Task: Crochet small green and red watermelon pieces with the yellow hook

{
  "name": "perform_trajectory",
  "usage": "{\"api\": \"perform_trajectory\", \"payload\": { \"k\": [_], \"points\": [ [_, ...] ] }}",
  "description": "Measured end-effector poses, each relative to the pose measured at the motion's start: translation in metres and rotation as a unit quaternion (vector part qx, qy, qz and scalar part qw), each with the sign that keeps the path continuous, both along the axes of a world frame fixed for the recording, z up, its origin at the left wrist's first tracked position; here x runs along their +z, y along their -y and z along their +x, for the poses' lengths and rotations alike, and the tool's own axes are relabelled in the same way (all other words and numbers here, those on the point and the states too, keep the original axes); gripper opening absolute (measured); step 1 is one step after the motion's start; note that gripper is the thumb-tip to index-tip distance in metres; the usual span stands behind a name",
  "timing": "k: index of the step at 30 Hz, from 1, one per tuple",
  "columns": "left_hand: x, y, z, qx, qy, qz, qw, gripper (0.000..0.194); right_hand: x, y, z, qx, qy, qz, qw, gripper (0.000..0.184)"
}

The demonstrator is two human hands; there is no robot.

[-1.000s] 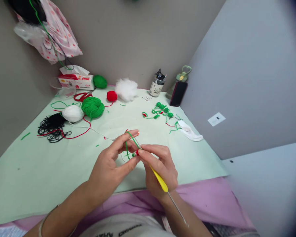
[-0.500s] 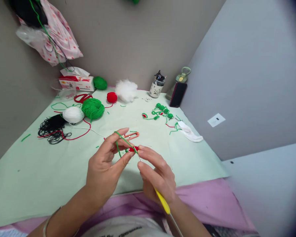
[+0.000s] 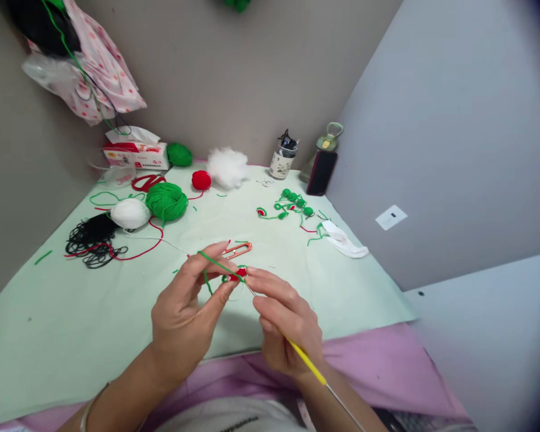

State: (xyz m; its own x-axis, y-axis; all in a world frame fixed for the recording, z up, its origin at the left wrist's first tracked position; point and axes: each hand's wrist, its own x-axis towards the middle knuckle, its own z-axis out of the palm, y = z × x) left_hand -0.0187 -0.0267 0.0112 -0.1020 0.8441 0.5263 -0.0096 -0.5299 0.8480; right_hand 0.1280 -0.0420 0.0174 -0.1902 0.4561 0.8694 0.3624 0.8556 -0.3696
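Note:
Between its thumb and fingers, my left hand pinches a small red, white and green crochet piece. Green yarn runs taut over the raised left index finger down to the piece, and another strand hangs beside the palm. My right hand is closed around a crochet hook with a yellow grip and metal shaft. The hook's tip meets the piece, though the fingers partly hide it. My right fingertips touch the piece's right side. Just beyond the hands lies an orange thread snipper.
To the left are a green yarn ball, a white yarn ball, black yarn and red scissors. White stuffing, a pen cup, a phone and small green crochet pieces stand or lie farther back.
Both hands shift slightly left in view, and the crochet piece tilts so more of its red shows. The hook's yellow grip swings lower and to the right.

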Motion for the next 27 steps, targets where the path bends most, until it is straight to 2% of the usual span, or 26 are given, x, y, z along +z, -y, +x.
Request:
{"api": "perform_trajectory", "payload": {
  "k": [6,12,19,24,27],
  "points": [
    [0.001,-0.002,-0.002,0.005,-0.019,0.045,0.999,0.057,0.001,-0.003,-0.001,-0.001,0.002,0.004,1.000,0.022],
    [0.002,-0.002,-0.005,0.012,-0.022,0.040,0.999,0.052,0.005,-0.007,0.004,0.016,0.007,0.010,1.000,0.020],
    [0.004,-0.001,-0.003,-0.004,0.015,-0.003,1.000,0.044,0.005,0.001,0.000,-0.092,0.073,0.026,0.993,0.025],
    [0.004,-0.004,-0.006,-0.016,0.006,0.007,1.000,0.046,0.010,-0.005,0.007,0.032,0.029,-0.015,0.999,0.020],
    [0.002,-0.006,-0.009,-0.006,-0.017,0.029,0.999,0.046,0.013,-0.009,0.009,0.068,-0.001,-0.033,0.997,0.020]
  ]
}}
